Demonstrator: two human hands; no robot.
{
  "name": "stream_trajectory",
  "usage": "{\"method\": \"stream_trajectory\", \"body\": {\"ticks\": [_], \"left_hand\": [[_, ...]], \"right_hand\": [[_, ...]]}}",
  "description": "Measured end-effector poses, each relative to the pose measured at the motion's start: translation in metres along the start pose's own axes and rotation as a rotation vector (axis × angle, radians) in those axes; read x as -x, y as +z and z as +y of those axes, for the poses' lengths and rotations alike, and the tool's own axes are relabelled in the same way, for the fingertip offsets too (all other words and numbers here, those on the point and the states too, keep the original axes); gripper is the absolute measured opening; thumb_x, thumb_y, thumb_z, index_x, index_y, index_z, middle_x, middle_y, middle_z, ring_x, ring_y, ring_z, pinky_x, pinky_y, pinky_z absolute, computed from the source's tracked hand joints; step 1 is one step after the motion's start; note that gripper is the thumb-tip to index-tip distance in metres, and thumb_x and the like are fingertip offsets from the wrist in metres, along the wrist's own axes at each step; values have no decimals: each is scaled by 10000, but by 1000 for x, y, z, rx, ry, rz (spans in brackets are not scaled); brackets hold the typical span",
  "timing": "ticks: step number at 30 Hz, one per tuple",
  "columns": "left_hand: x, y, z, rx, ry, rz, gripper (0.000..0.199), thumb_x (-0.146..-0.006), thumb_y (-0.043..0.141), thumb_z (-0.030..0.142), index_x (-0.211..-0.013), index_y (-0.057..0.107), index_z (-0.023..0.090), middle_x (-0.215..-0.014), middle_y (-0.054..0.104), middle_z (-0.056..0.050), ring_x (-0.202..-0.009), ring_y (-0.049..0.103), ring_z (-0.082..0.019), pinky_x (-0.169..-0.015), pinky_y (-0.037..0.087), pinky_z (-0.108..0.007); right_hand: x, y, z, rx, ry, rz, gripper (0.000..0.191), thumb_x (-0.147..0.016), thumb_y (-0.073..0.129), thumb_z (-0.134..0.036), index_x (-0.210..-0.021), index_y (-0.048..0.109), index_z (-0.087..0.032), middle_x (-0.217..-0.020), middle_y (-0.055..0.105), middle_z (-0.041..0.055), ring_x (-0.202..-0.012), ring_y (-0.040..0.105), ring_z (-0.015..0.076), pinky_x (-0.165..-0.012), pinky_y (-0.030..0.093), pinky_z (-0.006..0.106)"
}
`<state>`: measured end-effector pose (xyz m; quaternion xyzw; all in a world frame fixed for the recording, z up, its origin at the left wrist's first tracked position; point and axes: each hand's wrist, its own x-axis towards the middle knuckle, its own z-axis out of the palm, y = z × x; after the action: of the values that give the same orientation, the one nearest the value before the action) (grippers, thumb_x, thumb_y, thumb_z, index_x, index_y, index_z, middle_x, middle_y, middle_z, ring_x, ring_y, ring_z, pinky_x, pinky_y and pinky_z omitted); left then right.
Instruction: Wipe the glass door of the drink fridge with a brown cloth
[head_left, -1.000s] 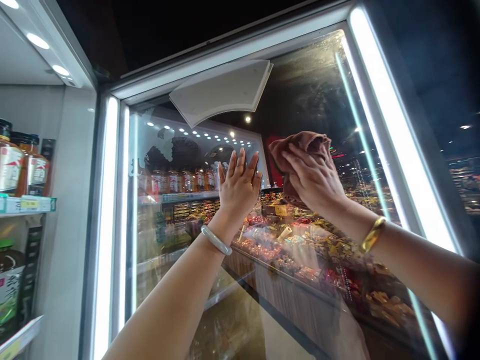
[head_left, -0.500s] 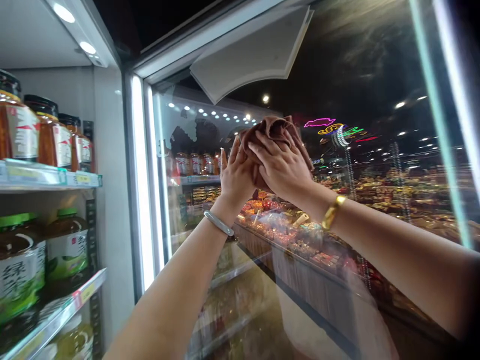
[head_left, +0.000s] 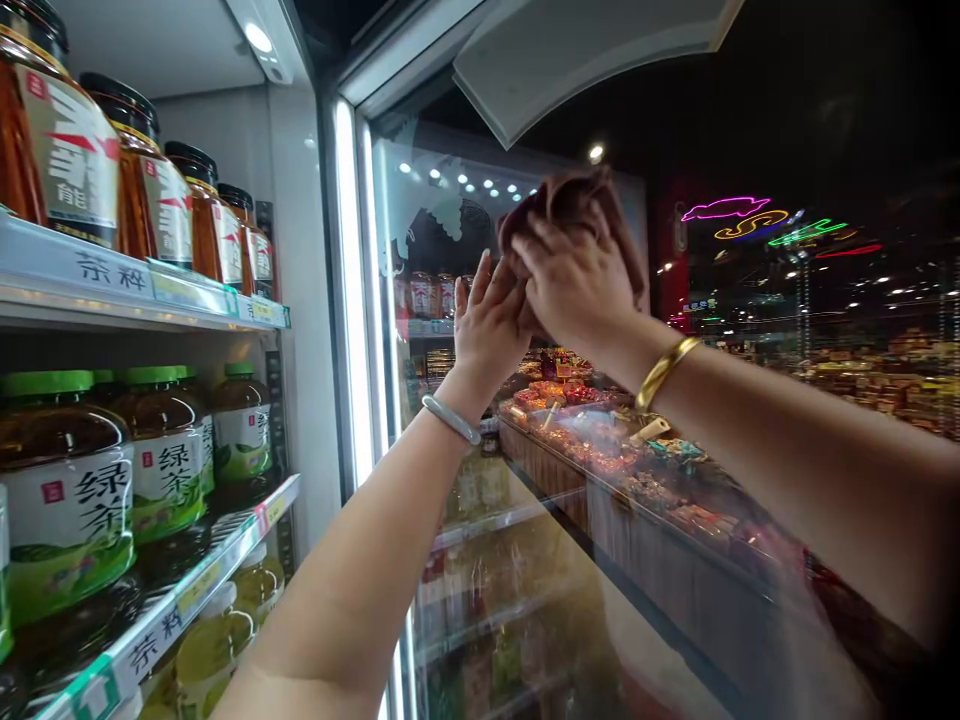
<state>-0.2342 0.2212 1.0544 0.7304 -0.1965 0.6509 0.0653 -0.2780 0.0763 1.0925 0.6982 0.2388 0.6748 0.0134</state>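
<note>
A brown cloth (head_left: pixel 574 200) is bunched against the glass door (head_left: pixel 525 590) of a lit drinks cooler. My right hand (head_left: pixel 581 290), with a gold bangle (head_left: pixel 664 375) at the wrist, presses on the cloth and grips it from below. Just left of it, my left hand (head_left: pixel 491 325) lies against the glass with its fingers spread. Its fingertips reach the cloth's lower left edge, and some are hidden there. A pale grey bangle (head_left: pixel 451 420) circles the left wrist.
Shelves on the left carry bottles of amber tea (head_left: pixel 142 180) above green-capped tea bottles (head_left: pixel 169 450). The shelf edge (head_left: pixel 169 620) holds price labels. A bright light strip (head_left: pixel 346 290) runs down the door frame. A pale panel (head_left: pixel 592 50) hangs on the door's upper part. Shop displays show through the glass.
The view has shifted, so shelves and door frame stand further right and more bottles show. The cloth and both hands appear slightly higher, with the right hand still on the cloth.
</note>
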Motion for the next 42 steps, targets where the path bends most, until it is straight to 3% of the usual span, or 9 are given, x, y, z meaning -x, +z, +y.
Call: {"method": "stream_trajectory", "body": {"ticks": [7, 12, 17, 22, 26, 30, 34, 39, 42], "left_hand": [[51, 1, -22, -15, -59, -6, 564, -1036, 400, 412, -1592, 375, 316, -1706, 284, 10, -1606, 158, -231, -1326, 105, -526], [46, -6, -42, -38, -19, 18, 522, -1066, 308, 423, -1585, 357, 393, -1712, 253, 39, -1597, 191, -188, -1319, 123, -502], [31, -4, -67, -46, -5, 2, 525, -1053, 350, 397, -1570, 411, 335, -1697, 302, 12, -1597, 196, -200, -1327, 108, -492], [54, 0, -81, -18, -106, -56, 613, -1005, 445, 341, -1595, 373, 193, -1683, 337, -78, -1594, 209, -237, -1333, 133, -473], [74, -9, -80, 7, -126, -82, 615, -1029, 384, 362, -1621, 310, 210, -1696, 309, -79, -1607, 148, -238, -1323, 139, -504], [74, -20, -95, 44, -178, -141, 639, -1047, 334, 502, -1641, 243, 284, -1741, 152, -58, -1613, 88, -244, -1311, 148, -500], [91, -21, -117, 46, -203, -203, 645, -1040, 348, 541, -1638, 237, 325, -1749, 105, -41, -1614, 93, -246, -1309, 159, -506], [145, -13, -122, 42, -273, -197, 646, -1057, 290, 495, -1644, 226, 233, -1744, 148, -38, -1615, 81, -221, -1335, 128, -444], [178, -7, -110, 39, -319, -166, 648, -1060, 299, 438, -1653, 176, 207, -1743, 160, -41, -1614, 88, -208, -1340, 155, -420]], "right_hand": [[68, -3, -13, -7, -229, -68, 546, -1036, 397, -253, -1582, 404, -261, -1637, 418, 39, -1382, 516, 301, -1268, 265, 578], [32, 0, 0, -32, -121, 3, 533, -1028, 413, -296, -1548, 457, -192, -1606, 462, 99, -1442, 458, 330, -1248, 273, 614], [-16, 37, -39, -7, -119, 56, 491, -1043, 359, -281, -1489, 540, -184, -1554, 532, 88, -1412, 492, 319, -1257, 266, 603], [15, 54, -76, -12, -268, -10, 512, -1040, 335, -211, -1526, 496, -191, -1574, 508, 87, -1328, 557, 273, -1271, 282, 533], [46, 36, -58, -84, -380, -139, 525, -1022, 395, -217, -1541, 472, -182, -1557, 528, 89, -1308, 572, 276, -1272, 290, 542], [23, 21, -32, -99, -190, -109, 535, -1037, 336, -271, -1553, 446, -185, -1595, 481, 81, -1399, 497, 318, -1267, 263, 579], [4, 38, -55, -130, -166, -101, 533, -1041, 269, -254, -1521, 485, -171, -1593, 484, 75, -1436, 448, 325, -1263, 236, 598], [60, 65, -128, -149, -322, -221, 522, -1033, 285, -215, -1504, 510, -191, -1440, 628, 60, -1382, 512, 236, -1318, 178, 493], [107, 63, -141, -170, -363, -265, 506, -1028, 325, -218, -1489, 532, -190, -1401, 659, 59, -1329, 562, 219, -1322, 203, 440]]}}
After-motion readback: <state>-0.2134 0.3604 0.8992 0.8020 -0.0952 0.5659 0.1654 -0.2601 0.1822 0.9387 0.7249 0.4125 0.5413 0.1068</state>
